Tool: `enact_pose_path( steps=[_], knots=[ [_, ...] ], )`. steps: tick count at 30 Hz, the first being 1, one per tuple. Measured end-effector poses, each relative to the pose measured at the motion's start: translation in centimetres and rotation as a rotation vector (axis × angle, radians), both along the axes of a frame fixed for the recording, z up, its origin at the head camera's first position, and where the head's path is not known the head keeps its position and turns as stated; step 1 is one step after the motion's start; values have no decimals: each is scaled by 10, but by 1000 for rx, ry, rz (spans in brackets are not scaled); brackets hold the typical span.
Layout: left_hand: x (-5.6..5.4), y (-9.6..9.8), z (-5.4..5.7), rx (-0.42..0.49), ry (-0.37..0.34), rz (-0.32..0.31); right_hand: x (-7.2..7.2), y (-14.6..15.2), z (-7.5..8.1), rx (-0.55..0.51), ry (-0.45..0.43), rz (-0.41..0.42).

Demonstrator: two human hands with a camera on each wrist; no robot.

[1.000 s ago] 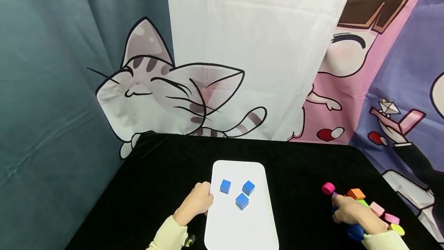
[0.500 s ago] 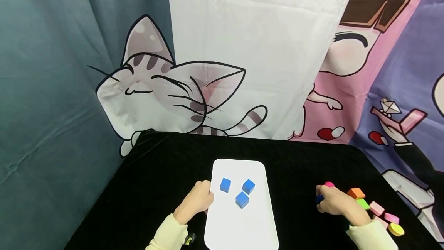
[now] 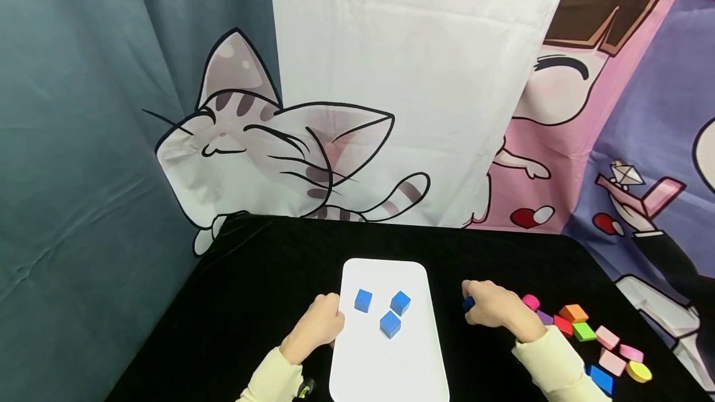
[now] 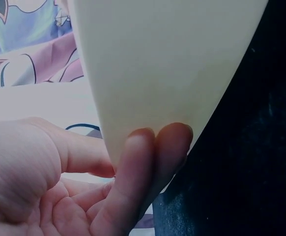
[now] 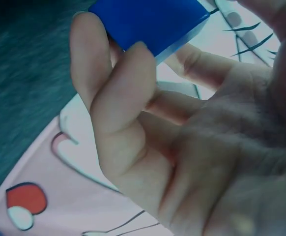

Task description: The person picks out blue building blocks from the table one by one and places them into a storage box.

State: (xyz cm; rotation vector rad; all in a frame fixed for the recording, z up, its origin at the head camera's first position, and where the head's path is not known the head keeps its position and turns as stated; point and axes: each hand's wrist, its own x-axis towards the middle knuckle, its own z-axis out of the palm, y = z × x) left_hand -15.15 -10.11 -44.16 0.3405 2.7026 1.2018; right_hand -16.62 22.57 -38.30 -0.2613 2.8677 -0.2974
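Note:
My left hand [image 3: 315, 322] grips the left edge of a white tray [image 3: 391, 368]; in the left wrist view two fingertips [image 4: 175, 137] lie against the tray's wall with the thumb on its other side. Several blue cubes [image 3: 390, 323] sit in the tray's upper half. To the right of the tray, my right hand [image 3: 497, 308] holds a blue block [image 5: 150, 24] in its fingers, close over the black cloth. Much of that block is hidden by the hand in the head view.
Right of my right hand lies a loose group of coloured blocks: a magenta cylinder [image 3: 530, 302], an orange block [image 3: 573, 312], a red block [image 3: 563, 326], a green block [image 3: 583, 331], a yellow disc [image 3: 638, 371] and a blue block [image 3: 601, 379] beside my sleeve. A printed curtain [image 3: 419, 79] stands behind the table.
My right hand has come away from the group of blocks and moved left toward the tray, carrying a blue block. My left hand and the tray stay where they were.

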Motion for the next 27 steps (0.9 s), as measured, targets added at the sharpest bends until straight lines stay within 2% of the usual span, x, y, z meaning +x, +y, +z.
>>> enact_pose_path(
  steps=[9, 15, 19, 27],
  knots=[
    [0, -1, -1, 17, 13, -6, -9, -43, 10, 2, 68, 53],
    [0, -2, -3, 25, 1, 0, -11, -74, 12, 45, 75, 76],
    [0, -2, -2, 28, -10, 10, -11, -97, 11, 50, 87, 119],
    [1, -1, -1, 13, 26, -1, -7, -135, 7, 82, 47, 203]
  ],
)
